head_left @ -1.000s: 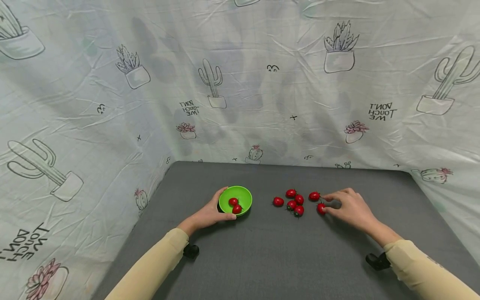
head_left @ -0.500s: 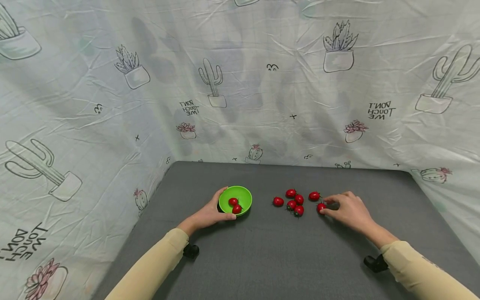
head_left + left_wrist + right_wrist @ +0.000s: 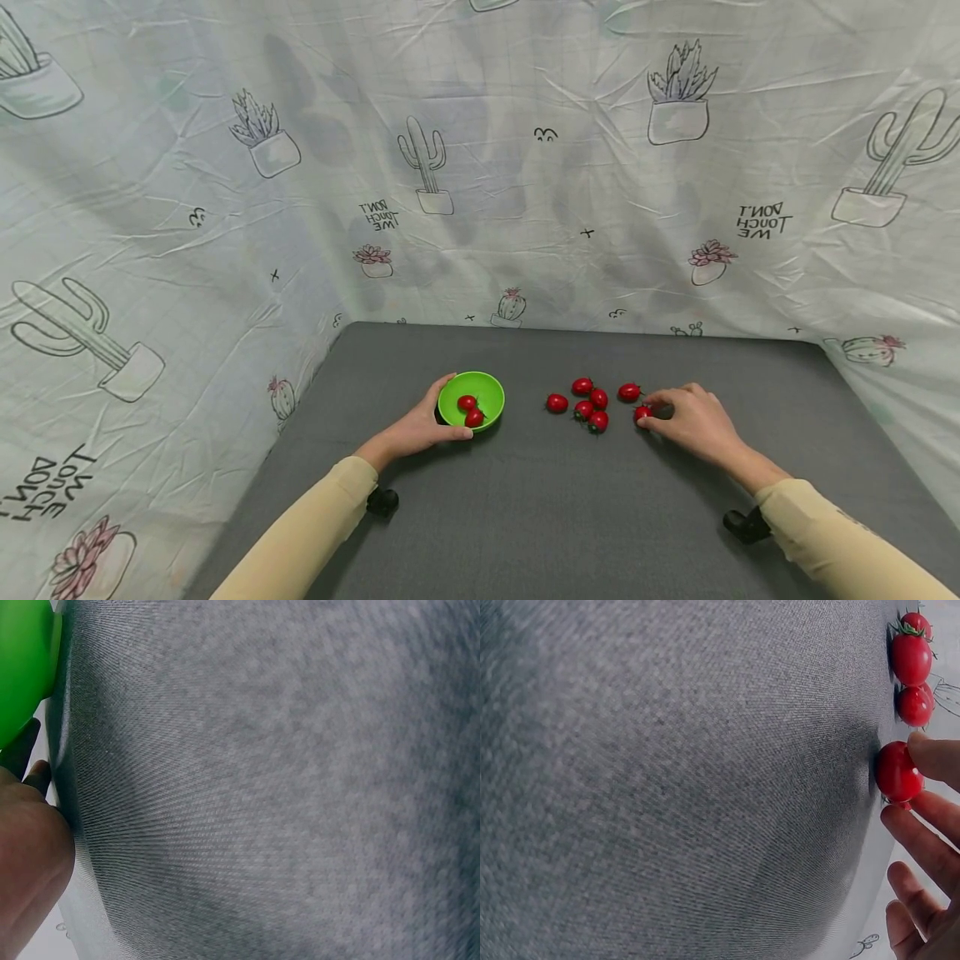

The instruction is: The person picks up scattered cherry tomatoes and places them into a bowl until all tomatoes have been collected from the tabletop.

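Note:
With thumb in front and fingers behind, my left hand (image 3: 422, 428) holds the rim of a small green bowl (image 3: 491, 392). Two cherry tomatoes (image 3: 474, 418) lie in the bowl. To the right, my right hand (image 3: 692, 421) pinches a cherry tomato (image 3: 641, 413) between thumb and fingers, low at the table. In the right wrist view the thumb presses this cherry tomato (image 3: 896, 772) on one side, with the index finger at the other; the remaining fingers are loosely bent. Only the bowl's green side (image 3: 26, 660) and part of the left hand show in the left wrist view.
Several loose cherry tomatoes (image 3: 597, 400) lie between the bowl and my right hand. Another cherry tomato (image 3: 629, 392) sits just behind the pinched one. The grey table (image 3: 525, 517) ends at a white cloth (image 3: 480, 208) with cactus drawings behind and at the sides.
My right hand's thumb and fingers have come together on the cherry tomato, and the hand has shifted slightly left. The left hand and bowl stay put.

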### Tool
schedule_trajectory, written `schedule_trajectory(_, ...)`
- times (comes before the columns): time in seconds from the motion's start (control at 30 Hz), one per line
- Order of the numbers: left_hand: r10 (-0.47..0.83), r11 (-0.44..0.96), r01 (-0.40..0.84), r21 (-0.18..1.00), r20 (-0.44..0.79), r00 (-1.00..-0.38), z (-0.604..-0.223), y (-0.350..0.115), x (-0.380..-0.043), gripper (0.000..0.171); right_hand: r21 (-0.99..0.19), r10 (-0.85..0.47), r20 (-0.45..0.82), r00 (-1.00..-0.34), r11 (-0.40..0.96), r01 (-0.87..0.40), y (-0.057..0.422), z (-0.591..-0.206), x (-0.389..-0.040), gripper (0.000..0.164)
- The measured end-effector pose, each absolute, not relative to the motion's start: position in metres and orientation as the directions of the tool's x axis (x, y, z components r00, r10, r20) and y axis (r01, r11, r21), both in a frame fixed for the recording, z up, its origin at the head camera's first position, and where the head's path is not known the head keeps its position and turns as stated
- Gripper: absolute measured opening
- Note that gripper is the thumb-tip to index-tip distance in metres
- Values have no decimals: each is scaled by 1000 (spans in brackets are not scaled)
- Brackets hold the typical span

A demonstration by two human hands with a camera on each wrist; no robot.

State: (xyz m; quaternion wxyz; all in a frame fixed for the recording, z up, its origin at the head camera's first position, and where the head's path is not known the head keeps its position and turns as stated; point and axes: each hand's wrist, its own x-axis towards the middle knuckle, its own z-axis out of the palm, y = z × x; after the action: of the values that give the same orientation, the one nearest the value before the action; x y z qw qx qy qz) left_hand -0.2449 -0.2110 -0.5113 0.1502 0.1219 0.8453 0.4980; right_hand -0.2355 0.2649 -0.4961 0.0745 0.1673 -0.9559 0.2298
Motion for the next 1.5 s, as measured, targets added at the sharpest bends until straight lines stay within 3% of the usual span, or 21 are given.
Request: schedule_trajectory(1.5, 358, 489, 61, 870, -137, -924, -515, -213, -248, 109, -432, -325, 257, -910, 804, -409, 252, -481, -234, 34)
